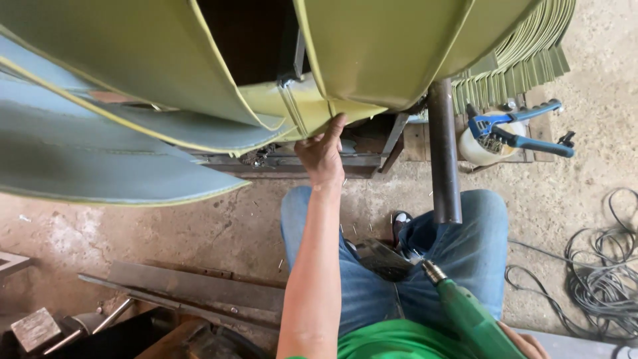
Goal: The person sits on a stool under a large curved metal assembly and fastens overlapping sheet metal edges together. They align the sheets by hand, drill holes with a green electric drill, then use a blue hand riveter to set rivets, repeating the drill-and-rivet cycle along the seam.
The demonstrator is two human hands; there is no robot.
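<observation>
The left hand point(323, 154) reaches up and forward, fingers spread and pressed flat against the lower edge of an olive-green curved metal panel point(372, 46), right where two panels overlap above a dark steel frame point(292, 163). The right hand point(528, 344) sits low by the lap, only partly in view at the picture's edge, wrapped around the grip of a green power drill point(468, 316) whose bit points up toward the knees — how tightly it is held cannot be told. A rusty steel pipe point(444, 153) stands upright between the knees, just right of the pressed seam. The risks, as I judge them: the sheet edges look thin and sharp, so a palm sliding along the seam could be cut; the drill's tip lies close to the jeans point(465, 246), and a bumped trigger could catch cloth or skin; the loose black cable point(601, 279) coiled on the concrete floor point(199, 219) could snag a foot. As for containers, a white plastic tub point(480, 147) stands on the floor behind the pipe, with a blue hand riveter point(515, 129) resting across its top; its contents cannot be made out.
</observation>
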